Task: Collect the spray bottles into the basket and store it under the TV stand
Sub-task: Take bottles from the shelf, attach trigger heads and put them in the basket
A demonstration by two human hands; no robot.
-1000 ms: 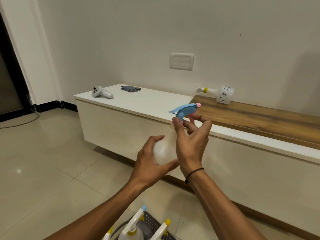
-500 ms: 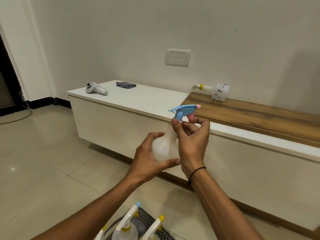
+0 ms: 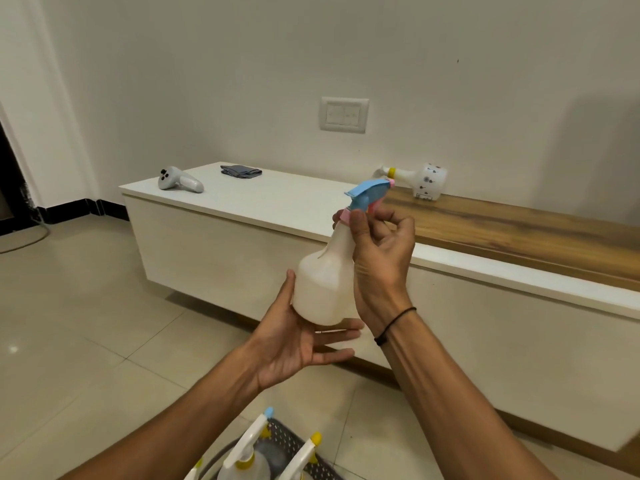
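TV stand (image 3: 284,216) long and low behind the fingers, tabletop white then wood. Basket (image 3: 287,445) on the floor below the hands, spray bottles in it, nozzles up. White spray bottle (image 3: 323,282) held in the air, long axis near upright, blue trigger head on top, nozzle pointing right. Left hand (image 3: 294,341) under its base, fingers (image 3: 332,356) nearly straight and spread, cradling. Right hand (image 3: 381,258) pinches the neck, fingers curled. Patterned bottle (image 3: 420,180) lies on the tabletop beyond the right fingers, nozzle left.
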